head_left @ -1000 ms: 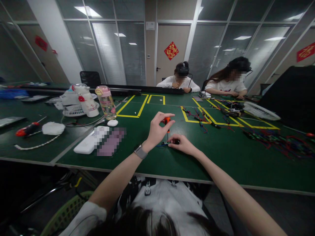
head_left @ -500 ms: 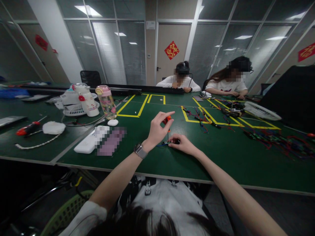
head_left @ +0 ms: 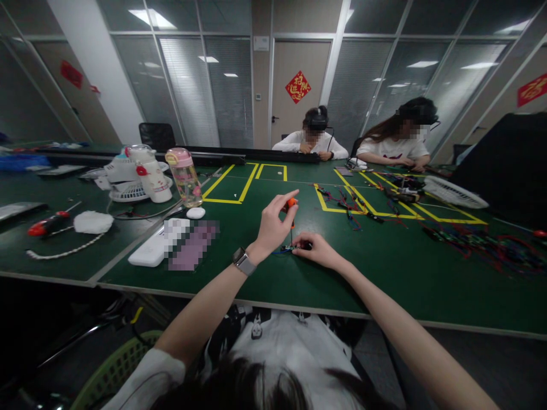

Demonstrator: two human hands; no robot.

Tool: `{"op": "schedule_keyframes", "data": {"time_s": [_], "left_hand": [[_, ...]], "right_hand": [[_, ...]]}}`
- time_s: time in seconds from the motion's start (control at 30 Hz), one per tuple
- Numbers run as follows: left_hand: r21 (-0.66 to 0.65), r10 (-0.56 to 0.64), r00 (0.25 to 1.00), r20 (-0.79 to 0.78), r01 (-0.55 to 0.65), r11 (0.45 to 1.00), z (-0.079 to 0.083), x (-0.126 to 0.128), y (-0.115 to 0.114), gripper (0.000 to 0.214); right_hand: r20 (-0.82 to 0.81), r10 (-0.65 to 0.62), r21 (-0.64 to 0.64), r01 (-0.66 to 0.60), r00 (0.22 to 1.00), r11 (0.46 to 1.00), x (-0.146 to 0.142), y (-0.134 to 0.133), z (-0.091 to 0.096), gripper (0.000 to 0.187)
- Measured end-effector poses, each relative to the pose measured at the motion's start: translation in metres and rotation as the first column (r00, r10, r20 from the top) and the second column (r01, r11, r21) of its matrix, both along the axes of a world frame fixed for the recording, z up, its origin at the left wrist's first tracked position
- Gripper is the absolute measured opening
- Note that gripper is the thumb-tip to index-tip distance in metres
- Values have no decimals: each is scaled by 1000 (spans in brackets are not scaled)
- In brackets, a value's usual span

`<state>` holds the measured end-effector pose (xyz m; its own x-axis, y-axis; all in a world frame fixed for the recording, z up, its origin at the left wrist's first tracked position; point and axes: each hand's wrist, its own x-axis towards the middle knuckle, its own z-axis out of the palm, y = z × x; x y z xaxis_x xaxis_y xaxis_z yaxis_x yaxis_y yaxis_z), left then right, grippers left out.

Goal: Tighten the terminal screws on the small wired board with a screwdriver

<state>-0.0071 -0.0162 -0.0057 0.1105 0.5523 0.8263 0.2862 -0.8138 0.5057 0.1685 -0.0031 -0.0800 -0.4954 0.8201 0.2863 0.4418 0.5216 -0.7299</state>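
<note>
We are pinching the orange handle of the screwdriver (head_left: 291, 204) between the thumb and fingertips of our left hand (head_left: 272, 229). Its thin shaft is standing nearly upright, with the tip down on the small board (head_left: 289, 249). Our right hand (head_left: 318, 251) is lying low with its fingers drawn together, pinning that board to the green table (head_left: 384, 273) just in front of us.

Compared with a second ago, our left fingers are sitting a little differently around the handle and the handle is showing slightly higher, which reads to us as the driver being rolled in place. Our right hand and the board are staying where they were. Farther out, the white box (head_left: 150, 250), pink-capped bottle (head_left: 184, 177) and tangled wires (head_left: 482, 245) are resting unmoved.
</note>
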Motion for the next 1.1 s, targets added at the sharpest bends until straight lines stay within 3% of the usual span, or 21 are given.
{"op": "schedule_keyframes", "data": {"time_s": [0.23, 0.47, 0.73, 1.1], "left_hand": [[50, 60, 998, -35, -58, 997, 1, 0, -4, 14], [17, -21, 997, -74, 22, 1000, 2, -1, -5, 33], [38, 61, 997, -51, -59, 998, 1, 0, -4, 19], [20, -48, 998, -48, 49, 999, 1, -1, -3, 32]], "right_hand": [[2, 2, -12, -2, 1000, 1000, 0, -1, 3, 14], [0, 0, -14, 0, 1000, 1000, 0, -1, 2, 15], [4, -3, -19, 3, 1000, 1000, -1, -1, 3, 15], [0, -2, -7, 2, 1000, 1000, -1, 0, 1, 14]]}}
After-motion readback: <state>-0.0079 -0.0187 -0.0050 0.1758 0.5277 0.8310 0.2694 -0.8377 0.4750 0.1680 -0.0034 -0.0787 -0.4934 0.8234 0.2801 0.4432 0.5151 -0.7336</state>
